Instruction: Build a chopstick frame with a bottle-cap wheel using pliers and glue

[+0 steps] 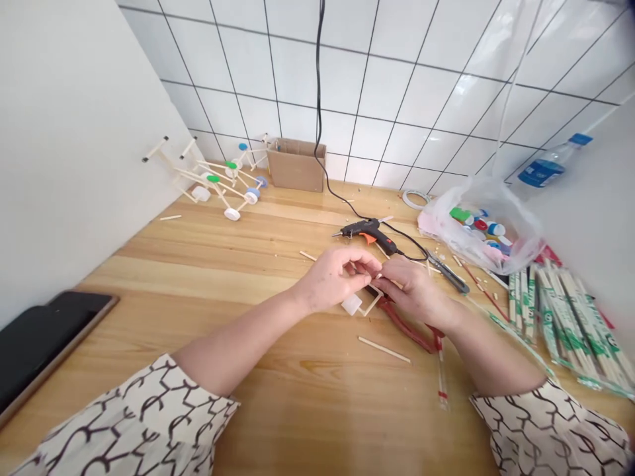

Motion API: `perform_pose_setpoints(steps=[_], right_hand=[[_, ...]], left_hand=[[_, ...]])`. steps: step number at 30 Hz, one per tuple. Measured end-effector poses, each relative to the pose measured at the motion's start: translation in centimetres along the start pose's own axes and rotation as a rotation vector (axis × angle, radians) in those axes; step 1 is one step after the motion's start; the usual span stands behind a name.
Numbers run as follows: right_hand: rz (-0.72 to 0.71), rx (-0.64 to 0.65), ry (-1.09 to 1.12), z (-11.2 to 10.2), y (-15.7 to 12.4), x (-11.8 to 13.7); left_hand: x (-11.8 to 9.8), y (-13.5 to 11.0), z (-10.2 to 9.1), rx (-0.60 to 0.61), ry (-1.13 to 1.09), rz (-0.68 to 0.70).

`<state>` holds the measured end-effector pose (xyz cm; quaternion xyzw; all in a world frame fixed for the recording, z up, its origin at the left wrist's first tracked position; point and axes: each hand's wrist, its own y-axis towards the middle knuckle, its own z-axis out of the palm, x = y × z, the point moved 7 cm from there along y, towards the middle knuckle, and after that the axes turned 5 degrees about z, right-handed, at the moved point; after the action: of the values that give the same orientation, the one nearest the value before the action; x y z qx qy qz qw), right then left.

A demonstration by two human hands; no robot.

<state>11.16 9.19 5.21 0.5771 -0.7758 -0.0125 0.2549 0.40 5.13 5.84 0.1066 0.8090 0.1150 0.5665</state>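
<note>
Stick models [213, 179] look built at left; a small frame [372, 306] seems unfinished
Left hand [335, 281] pinches a small pale piece [378, 276], thumb to forefinger; the frame's white cap [352, 304] shows just below; right hand [415, 289] pinches that piece too

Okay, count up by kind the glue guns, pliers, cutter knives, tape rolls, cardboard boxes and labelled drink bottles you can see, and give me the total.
Glue gun: 1
Red-handled pliers: 1
Cutter knife: 1
Tape roll: 1
Cardboard box: 1
Blue-labelled bottle: 1
Total: 6
</note>
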Motion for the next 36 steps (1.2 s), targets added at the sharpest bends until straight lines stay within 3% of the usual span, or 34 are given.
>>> perform_pose_setpoints(steps=[8, 19, 29, 36], right_hand=[[0.034, 0.035, 0.023, 0.6, 0.0, -0.6], [0.000, 0.036, 0.050, 0.7, 0.1, 0.0], [0.236, 0.188, 0.055, -1.9, -0.5, -1.8], [0.285, 0.269, 0.084, -0.7, -1.1, -2.4]], left_hand=[[-0.1, -1.0, 0.5, -0.132, 0.008, 0.075], [0.3, -1.1, 0.8, -0.212, 0.132, 0.233], [0.4, -1.4, 0.9, -0.198, 0.211, 0.314], [-0.2, -1.5, 0.9, -0.195, 0.267, 0.317]])
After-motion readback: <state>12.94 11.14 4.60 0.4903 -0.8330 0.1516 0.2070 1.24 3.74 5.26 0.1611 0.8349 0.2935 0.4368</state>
